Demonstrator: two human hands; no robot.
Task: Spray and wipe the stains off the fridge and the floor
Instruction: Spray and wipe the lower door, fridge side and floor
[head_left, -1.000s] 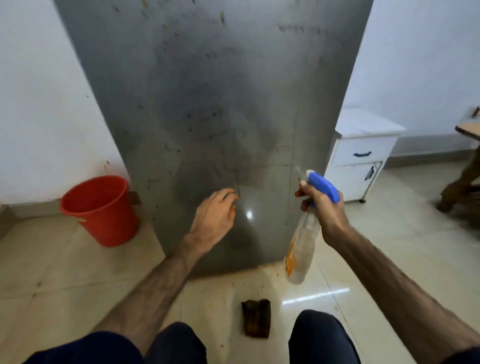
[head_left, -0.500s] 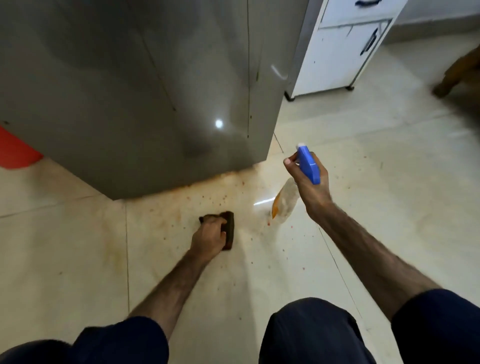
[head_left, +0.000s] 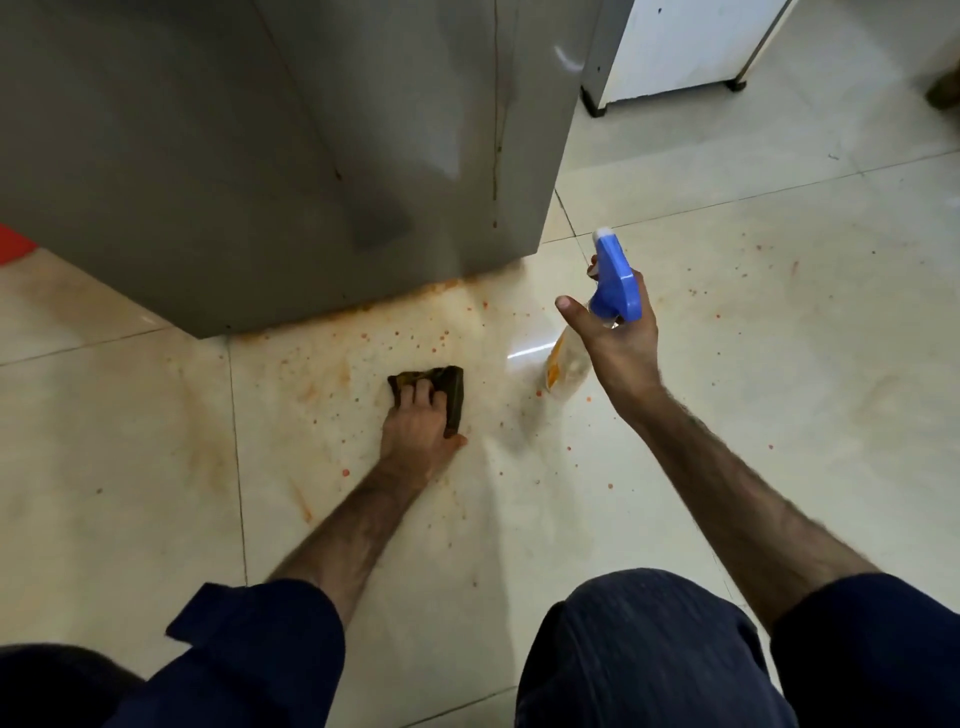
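Head view, the only one. Person crouches over the tiled floor (head_left: 727, 426) at the foot of the fridge (head_left: 270, 156).

Left hand (head_left: 418, 428): down on the floor, fingers curled over a dark, soiled cloth (head_left: 451, 387), gripping it and pressing it to the tile. Cloth sits just in front of the fridge base, within the stained patch.

Right hand (head_left: 621, 345): raised above the floor, wrapped round the neck of the spray bottle (head_left: 587, 338) under its blue trigger head (head_left: 615, 280). Thumb sticks out to the side. Cannot tell whether a finger is on the trigger. Nozzle points away from the person, toward the corner of the fridge. Bottle body hangs clear of the tile, near the cloth but not touching it.

Stains: orange smears and droplets (head_left: 395, 332) along the fridge's bottom edge and scattered widely over the tiles to both sides. A thin dark drip line (head_left: 496, 171) runs down the fridge face.

White cabinet (head_left: 675, 47) stands beside the fridge; a red object (head_left: 13, 241) shows at the left edge.

Risks, as judged:
- Cloth looks already saturated; wiping may spread orange film rather than lift it.
- Wet, glossy tile could make the pressing hand slip.
- Nozzle is aimed past the cloth; spray may miss the densest patch.
- Residue packed in the seam under the fridge may be left behind.
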